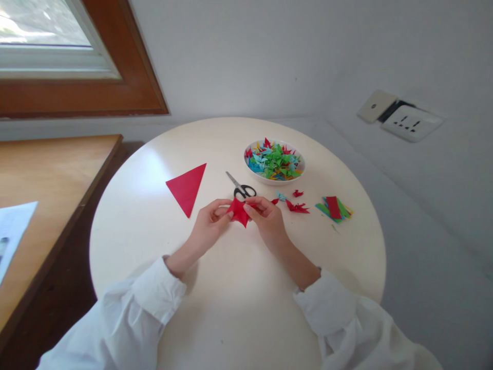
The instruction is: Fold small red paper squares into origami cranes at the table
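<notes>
A piece of red folded paper (239, 212) is held up between my two hands above the white round table (231, 308). My left hand (211, 222) pinches its left edge with thumb and fingers. On the other side, my right hand (269, 218) grips the right edge, its thumb on top. Just beyond the paper lie scissors (245, 191) with black handles, blades pointing away to the left. Small red paper cranes (297, 207) and a light blue one (282, 196) rest right of my right hand, one red piece partly hidden by it.
A red paper triangle (187, 189) lies at the left. At the back stands a white bowl (265, 180) heaped with colourful folded cranes. Coloured paper pieces (333, 207) are stacked at the right. A wooden desk (65, 169) borders the left; walls stand behind and right.
</notes>
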Available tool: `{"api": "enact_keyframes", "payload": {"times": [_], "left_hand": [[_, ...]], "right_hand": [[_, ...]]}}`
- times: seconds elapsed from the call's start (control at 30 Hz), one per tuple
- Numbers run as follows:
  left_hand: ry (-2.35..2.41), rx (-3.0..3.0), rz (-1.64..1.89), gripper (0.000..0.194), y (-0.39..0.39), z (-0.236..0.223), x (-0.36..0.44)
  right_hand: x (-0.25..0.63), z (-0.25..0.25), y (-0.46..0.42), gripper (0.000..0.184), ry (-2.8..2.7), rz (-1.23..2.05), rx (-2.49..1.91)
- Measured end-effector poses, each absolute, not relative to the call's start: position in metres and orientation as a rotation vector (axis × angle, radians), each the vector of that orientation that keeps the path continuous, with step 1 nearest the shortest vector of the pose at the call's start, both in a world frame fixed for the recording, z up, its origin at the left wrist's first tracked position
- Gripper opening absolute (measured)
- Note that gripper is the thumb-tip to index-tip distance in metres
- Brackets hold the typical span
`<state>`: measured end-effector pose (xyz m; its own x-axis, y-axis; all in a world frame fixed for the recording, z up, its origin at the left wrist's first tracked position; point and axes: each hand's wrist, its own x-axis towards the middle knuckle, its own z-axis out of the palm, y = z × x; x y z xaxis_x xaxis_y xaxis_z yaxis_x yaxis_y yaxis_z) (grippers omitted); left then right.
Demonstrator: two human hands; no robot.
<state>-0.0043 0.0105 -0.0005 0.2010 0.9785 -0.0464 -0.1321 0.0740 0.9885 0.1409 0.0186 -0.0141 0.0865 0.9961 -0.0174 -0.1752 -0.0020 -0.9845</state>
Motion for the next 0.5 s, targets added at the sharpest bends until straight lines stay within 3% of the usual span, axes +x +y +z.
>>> {"api": "enact_keyframes", "payload": {"times": [0.33, 0.5], "left_hand": [[0.943, 1.073, 1.173, 0.028, 0.0098, 0.0053, -0.0051], [0.897, 0.91, 1.177, 0.029, 0.0109, 0.0048, -0.0047]], "right_hand": [[0.1391, -0.013, 0.0166, 0.026, -0.753, 1.602, -0.877], [0.1406, -0.0132, 0.0163, 0.024, -0.781, 1.629, -0.853]]}}
